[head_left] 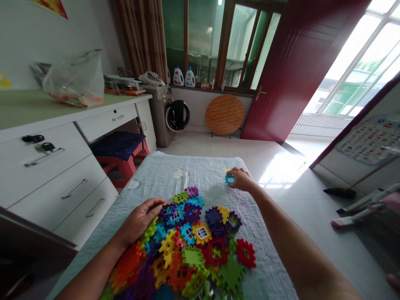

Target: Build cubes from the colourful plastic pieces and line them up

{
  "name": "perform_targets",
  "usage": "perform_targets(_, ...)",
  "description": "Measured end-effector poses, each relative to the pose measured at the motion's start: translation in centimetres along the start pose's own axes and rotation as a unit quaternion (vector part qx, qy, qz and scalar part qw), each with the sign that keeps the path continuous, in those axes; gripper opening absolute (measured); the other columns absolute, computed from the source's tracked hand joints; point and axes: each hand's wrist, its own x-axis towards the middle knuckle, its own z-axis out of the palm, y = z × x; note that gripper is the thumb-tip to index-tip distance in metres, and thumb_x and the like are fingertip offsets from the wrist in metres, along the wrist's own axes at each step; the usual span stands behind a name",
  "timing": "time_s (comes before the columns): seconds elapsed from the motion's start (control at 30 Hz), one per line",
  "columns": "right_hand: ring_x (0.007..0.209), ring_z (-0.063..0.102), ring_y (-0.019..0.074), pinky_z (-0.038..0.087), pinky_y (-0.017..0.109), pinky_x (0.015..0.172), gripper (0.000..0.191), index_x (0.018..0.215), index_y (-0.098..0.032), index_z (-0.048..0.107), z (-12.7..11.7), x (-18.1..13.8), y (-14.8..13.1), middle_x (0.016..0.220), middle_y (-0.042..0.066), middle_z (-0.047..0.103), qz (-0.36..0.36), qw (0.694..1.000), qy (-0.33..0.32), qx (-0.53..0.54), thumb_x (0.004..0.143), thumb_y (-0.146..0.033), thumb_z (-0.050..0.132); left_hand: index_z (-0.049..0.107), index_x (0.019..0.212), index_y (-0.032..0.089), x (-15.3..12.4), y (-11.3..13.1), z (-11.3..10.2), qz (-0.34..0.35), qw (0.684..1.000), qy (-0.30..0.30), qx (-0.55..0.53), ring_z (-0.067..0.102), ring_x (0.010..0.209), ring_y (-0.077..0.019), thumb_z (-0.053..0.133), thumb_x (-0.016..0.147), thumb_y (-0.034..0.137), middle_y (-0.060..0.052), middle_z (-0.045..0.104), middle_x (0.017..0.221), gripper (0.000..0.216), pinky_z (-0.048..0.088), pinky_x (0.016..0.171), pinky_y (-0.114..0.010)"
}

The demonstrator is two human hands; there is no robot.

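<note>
A heap of colourful plastic interlocking building tiles lies on the cloth-covered table, nearest to me. My left hand rests at the heap's left edge, fingers stretched over a purple tile; nothing shows in its grip. Out at the far right of the table, my right hand is closed on a blue tile with a window grid. Part of something yellow peeks out behind those fingers. In the heap, a yellow window tile and a green tile lie on top.
To the left stands a white desk bearing a plastic bag. A red stool with a dark top is tucked beside it. Behind are a washing machine, a round wooden board and a red door.
</note>
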Motion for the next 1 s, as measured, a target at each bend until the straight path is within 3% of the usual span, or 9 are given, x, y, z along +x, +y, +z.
perform_targets(0.13,0.108,0.044,0.0322,0.033,0.044,0.089,0.06,0.117,-0.029,0.059,0.2,1.1,1.1,0.121,0.005,0.054,-0.015,0.999,-0.049,0.002,0.06,-0.038,0.072,0.061,0.109,0.021,0.0,-0.3,-0.1,-0.001,1.0,-0.004,0.004,0.059,0.105,-0.0232,0.051,0.082,0.051,-0.004,0.066,0.111,0.042,0.045,0.093,-0.031)
perform_targets(0.27,0.115,0.04,0.0314,0.034,0.042,0.094,0.076,0.132,-0.026,0.047,-1.0,1.1,3.0,0.131,0.008,0.047,-0.012,0.999,-0.029,0.045,0.061,-0.04,0.073,0.061,0.109,0.021,0.1,-0.2,-0.1,-0.002,1.0,-0.007,0.016,0.059,0.106,-0.0234,0.05,0.082,0.051,-0.004,0.066,0.111,0.042,0.044,0.094,-0.032)
perform_targets(0.43,0.113,0.042,0.0279,0.036,0.037,0.093,0.062,0.127,-0.023,0.052,-2.1,0.8,4.2,0.125,0.008,0.051,0.007,0.997,-0.023,0.073,0.069,-0.036,0.067,0.062,0.109,0.022,0.1,0.1,-0.1,-0.002,0.999,-0.002,0.033,0.06,0.104,-0.0229,0.05,0.082,0.052,-0.003,0.066,0.11,0.043,0.044,0.094,-0.031)
perform_targets(0.7,0.104,0.045,0.0311,0.034,0.044,0.087,0.051,0.11,-0.026,0.063,0.1,1.1,1.4,0.112,0.007,0.058,-0.032,0.998,-0.056,-0.016,0.061,-0.037,0.07,0.061,0.109,0.022,0.2,-0.2,0.0,-0.01,1.0,-0.007,0.013,0.059,0.105,-0.0237,0.05,0.081,0.054,-0.003,0.066,0.111,0.044,0.045,0.094,-0.032)
perform_targets(1.0,0.107,0.045,0.0321,0.034,0.044,0.088,0.055,0.115,-0.027,0.061,0.3,2.3,2.6,0.118,0.007,0.056,-0.023,0.998,-0.057,-0.007,0.061,-0.035,0.071,0.062,0.108,0.022,0.1,-0.2,-0.1,-0.009,1.0,-0.001,0.019,0.059,0.106,-0.0241,0.052,0.081,0.054,-0.003,0.066,0.111,0.043,0.044,0.095,-0.033)
